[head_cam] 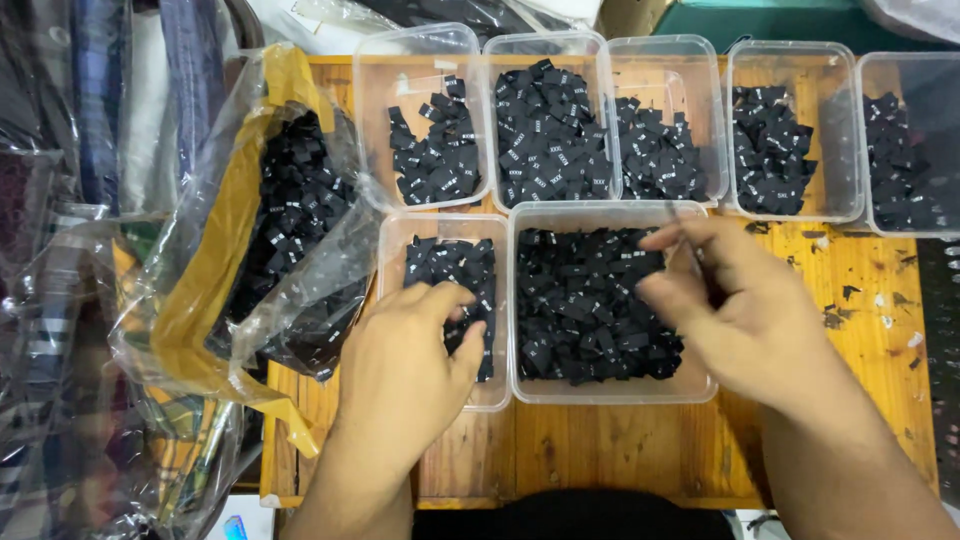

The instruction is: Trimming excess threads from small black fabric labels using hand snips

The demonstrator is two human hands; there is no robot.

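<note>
A: Which step is this, would you say?

B: Sorting, I judge; the left hand (415, 345) lies curled over the small tub (447, 310) at lower centre of the frame, fingers bent down into its black labels (452, 265); whether it pinches one I cannot tell, since the fingertips are hidden.

A: And the right hand (735, 305)?

B: It hovers over the right edge of the large tub (610, 300) at centre, thumb and forefinger drawn close as if nipping something small; the blur hides whether a label sits between them.

A: What does the next move call for?

B: A fine pinch, in my view; the labels are tiny and heaped, so lifting one alone needs care, and it must go to the matching tub.

A: How many tubs?

B: Seven clear ones on the wooden table (600, 450); five in a back row (660, 130) along the top of the frame, two in front; every one holds black labels.

A: Anything else?

B: One plastic bag (290, 220) of the same labels at left, lying open beside the small tub; scraps speckle the table at right.
</note>
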